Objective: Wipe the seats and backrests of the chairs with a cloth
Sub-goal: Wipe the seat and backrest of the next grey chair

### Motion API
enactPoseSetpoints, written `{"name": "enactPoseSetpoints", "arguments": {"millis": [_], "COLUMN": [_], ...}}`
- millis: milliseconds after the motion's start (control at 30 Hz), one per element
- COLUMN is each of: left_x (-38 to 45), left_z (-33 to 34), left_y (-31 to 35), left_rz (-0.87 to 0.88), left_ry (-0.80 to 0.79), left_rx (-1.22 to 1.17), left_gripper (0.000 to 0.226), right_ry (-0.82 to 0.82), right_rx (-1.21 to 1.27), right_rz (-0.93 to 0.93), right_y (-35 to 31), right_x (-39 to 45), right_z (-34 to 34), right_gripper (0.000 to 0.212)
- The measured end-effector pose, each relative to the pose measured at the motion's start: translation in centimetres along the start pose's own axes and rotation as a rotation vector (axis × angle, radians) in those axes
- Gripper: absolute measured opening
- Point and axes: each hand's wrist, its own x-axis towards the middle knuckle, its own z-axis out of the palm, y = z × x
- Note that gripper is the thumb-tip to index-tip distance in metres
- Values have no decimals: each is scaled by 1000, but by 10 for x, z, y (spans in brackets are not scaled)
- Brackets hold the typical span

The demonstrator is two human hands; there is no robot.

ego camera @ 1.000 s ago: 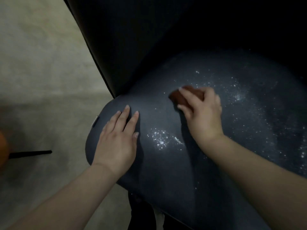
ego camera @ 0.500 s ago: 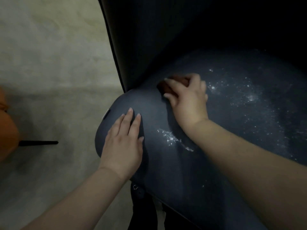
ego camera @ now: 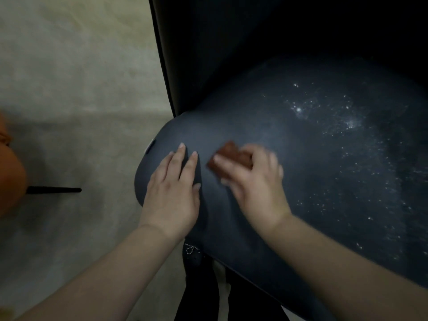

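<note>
On the left front part of the dark chair seat (ego camera: 312,181), just right of the flat left hand (ego camera: 172,195), lies the reddish-brown cloth (ego camera: 228,158), pressed down under the right hand (ego camera: 253,181). Held there by a curled grip: fingers (ego camera: 225,164) bent over the cloth's near side, with only its upper left part showing beyond them. Looks bunched into a small wad, long axis running roughly from lower left to upper right, though blur makes this hard to judge. Left grip wide open and holding nothing, palm down near the seat's left edge, straight fingertips (ego camera: 181,145) pointing toward the backrest (ego camera: 231,49). Hands close together but apart. Across the right half of the seat, scattered white specks (ego camera: 324,112), densest toward the back; around the two hands, little of it to be seen. Rising dark and upright behind the seat, the backrest. Beside the chair, pale floor (ego camera: 69,89), with a thin black leg (ego camera: 54,189) lying across it and an orange shape (ego camera: 9,172) at the left border. No container in sight.
</note>
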Motion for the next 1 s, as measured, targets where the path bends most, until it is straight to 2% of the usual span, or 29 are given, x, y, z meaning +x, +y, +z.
{"name": "enactPoseSetpoints", "arguments": {"millis": [133, 200, 267, 333, 467, 533, 633, 733, 867, 967, 1000], "left_x": [-4, -6, -6, -6, -11, -15, -18, -21, -26, -29, -29], "left_z": [-1, -1, 0, 1, 2, 2, 2, 3, 4, 5, 6], "left_y": [-1, -1, -1, -1, 0, -2, -3, 1, 6, 4, 3], "left_rz": [8, 13, 12, 6, 26, 34, 45, 55, 78, 85, 88], "left_ry": [-4, -9, -6, -3, 1, 0, -12, -15, -20, -28, -30], "left_rx": [15, 16, 23, 15, 5, 10, 12, 4, 2, 4, 5], "left_gripper": [64, 64, 63, 63, 64, 63, 62, 62, 61, 59, 59], "right_ry": [-74, 6, 97, 124, -58, -110, -4, 54, -23, 86, 104], "right_rx": [-40, -72, -56, -3, 16, -28, -72, -32, -20, 4, 9], "right_rz": [-106, -15, 159, 205, -114, -155, -11, 185, 51, 171, 153], "right_y": [21, 33, 33, 14, -6, 12, 43, 30, 10, 16, 12], "right_x": [-35, -11, 19, 27, -33, -43, -16, -1, -44, -64, -70], "right_z": [-20, -25, -21, -10, -2, -18, -33, -27, -26, -34, -32], "right_gripper": [50, 46, 41, 39, 40, 32, 35, 36, 41, 45, 45]}}
